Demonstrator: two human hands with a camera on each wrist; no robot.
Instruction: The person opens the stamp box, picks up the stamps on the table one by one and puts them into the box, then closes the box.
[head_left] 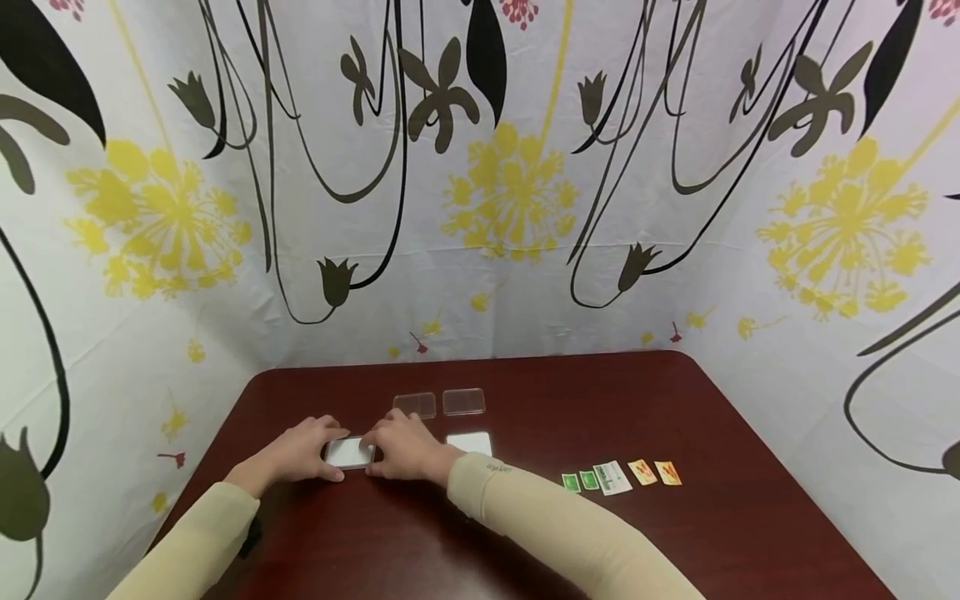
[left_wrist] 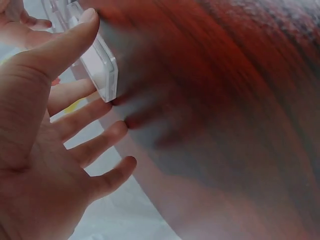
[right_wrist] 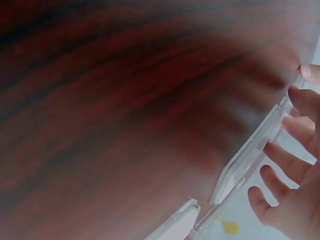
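A flat, clear plastic case point(head_left: 349, 453) with a white inside lies on the dark red table, between both hands. My left hand point(head_left: 300, 450) grips its left end, the thumb on the near edge and a finger at the far edge. In the left wrist view, the case's clear corner point(left_wrist: 107, 75) shows between thumb and forefinger, while the other fingers spread loosely. At the right end, my right hand point(head_left: 405, 447) holds the case by its edges with thumb and forefinger. Another white case point(head_left: 470, 443) lies beside the right wrist, partly covered by the sleeve.
Two clear rectangular covers point(head_left: 464, 402) lie behind the hands. To the right, in a row, are small green pieces point(head_left: 589, 481), a white-and-green card point(head_left: 612, 478) and orange pieces point(head_left: 667, 473). A flowered curtain point(head_left: 495, 300) hangs around the table point(head_left: 675, 550).
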